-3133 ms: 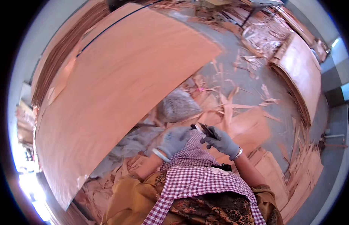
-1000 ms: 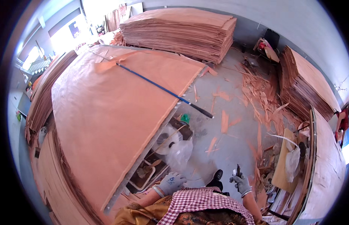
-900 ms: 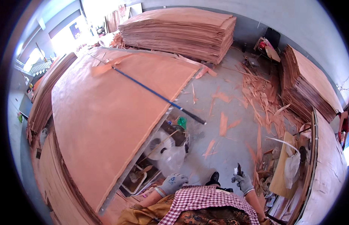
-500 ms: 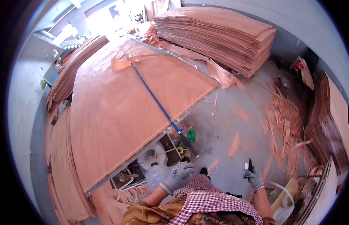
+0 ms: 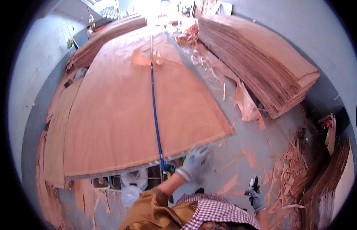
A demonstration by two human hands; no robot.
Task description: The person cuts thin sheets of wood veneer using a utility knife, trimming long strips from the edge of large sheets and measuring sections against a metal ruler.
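Reaching out with the left hand (image 5: 195, 163): gloved, fingers spread, blurred, sitting at the near edge of the big veneer sheet (image 5: 140, 115) just right of the blue pole (image 5: 155, 115). Can't tell if it has actually gripped the sheet edge or only touches it; it looks open.

Right hand (image 5: 256, 197) is closed around a small dark cutter (image 5: 254, 184), tip pointing up, held low and well apart from the sheet.

Risks, as I judge them:
- Veneer looks thin and its corner overhangs the table. A one-handed pull at the edge could split it along the grain or crease it.
- Pole lies lengthwise down the sheet with its near end hanging past the edge beside the left hand. Bump or drag the sheet and it could roll or slide off.
- Cutter stays in the fist while the other hand works, so it could snag the checked apron (image 5: 217, 211) or a sleeve.
- Floor (image 5: 243, 149) is strewn with veneer scraps (image 5: 293, 172), so footing is poor.

Surface: wide worktable fully covered by the sheet, clutter and plastic underneath. More veneer stacks on the left (image 5: 105, 38), a tall stack on the right (image 5: 263, 65). Grey concrete floor, pale walls, bright opening at the far end.
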